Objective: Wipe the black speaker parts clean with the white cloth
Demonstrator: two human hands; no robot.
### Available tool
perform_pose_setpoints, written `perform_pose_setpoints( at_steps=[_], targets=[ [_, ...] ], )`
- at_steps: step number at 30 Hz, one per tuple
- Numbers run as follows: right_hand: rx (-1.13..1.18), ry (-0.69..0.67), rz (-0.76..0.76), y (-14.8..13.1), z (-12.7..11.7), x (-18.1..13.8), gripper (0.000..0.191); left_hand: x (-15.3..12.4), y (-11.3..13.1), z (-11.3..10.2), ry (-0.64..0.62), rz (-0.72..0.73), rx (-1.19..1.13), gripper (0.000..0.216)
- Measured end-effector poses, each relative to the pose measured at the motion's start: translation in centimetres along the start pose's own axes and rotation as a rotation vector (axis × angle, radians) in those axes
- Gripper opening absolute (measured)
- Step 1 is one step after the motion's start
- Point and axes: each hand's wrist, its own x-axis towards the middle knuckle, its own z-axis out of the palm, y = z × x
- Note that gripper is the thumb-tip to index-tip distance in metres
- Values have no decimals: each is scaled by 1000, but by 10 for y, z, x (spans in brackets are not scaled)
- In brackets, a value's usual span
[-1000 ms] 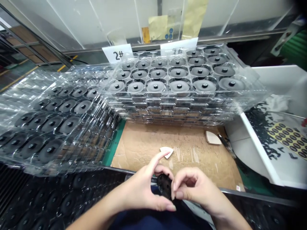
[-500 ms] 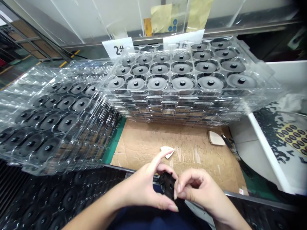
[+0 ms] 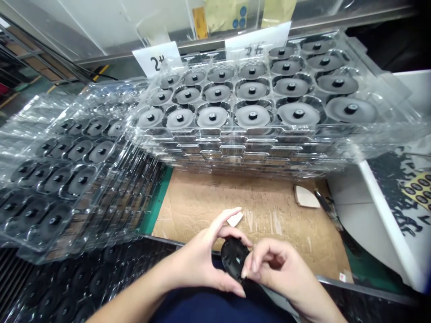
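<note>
A round black plastic disc (image 3: 232, 259) is held up close to my body, its ribbed face towards me. My left hand (image 3: 205, 255) grips it by the rim, thumb below and fingers above, with the index finger stretched out. From the right, my right hand (image 3: 274, 264) pinches at the disc's edge with thumb and index finger; any small part between those fingertips is hidden. Beyond the hands, a small white piece of paper (image 3: 235, 219) lies on the brown cardboard (image 3: 202, 197).
Stacked clear trays (image 3: 235, 148) of black discs stand ahead, with more stacked trays (image 3: 77, 179) at left. At right, a white bin (image 3: 380, 202) holds small black parts (image 3: 397, 179) and a yellow sticker sheet (image 3: 419, 190). A black-handled tool (image 3: 323, 201) lies beside it.
The disc has turned so that more of its inner face shows. Both hands stay on it, nearly in place. The camera view has tilted down and shifted slightly.
</note>
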Motion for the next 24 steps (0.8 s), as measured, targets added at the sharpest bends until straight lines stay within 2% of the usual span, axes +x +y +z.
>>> perform_pose_setpoints(
  at_steps=[3, 6, 8, 9, 11, 13, 14, 15, 17, 20, 21, 24],
  targets=[
    [-18, 99, 2, -4, 3, -1, 10, 2, -2, -2, 12, 52, 18, 107],
    [-46, 226, -7, -5, 7, 0, 12, 5, -2, -4, 35, 44, 19, 108],
    [-52, 262, -31, -2, 6, 0, 15, 7, -2, -6, 52, 23, -3, 107],
    [-61, 286, -39, 0, 3, 1, 15, 7, -2, -7, 47, -8, -28, 101],
    [-183, 369, -62, 4, -8, 4, 15, 6, -2, -10, 18, -149, -118, 70],
    [-489, 445, -156, 6, -23, 13, 16, 2, -3, -15, 13, -305, -213, 41],
    [-677, 458, -227, 5, -30, 22, 15, -1, -2, -18, 36, -354, -242, 37],
    [-847, 428, -301, 3, -36, 34, 16, -5, -2, -22, 74, -374, -257, 39],
    [-1071, 242, -393, -4, -40, 63, 21, -15, 2, -31, 166, -359, -251, 44],
    [-1194, -77, -402, -12, -29, 113, 27, -34, 16, -48, 301, -330, -216, 45],
    [-1217, -130, -403, -12, -24, 129, 27, -41, 23, -54, 340, -321, -193, 42],
    [-1267, -157, -417, -2, -13, 166, 27, -65, 49, -74, 439, -319, -78, 33]
  ],
)
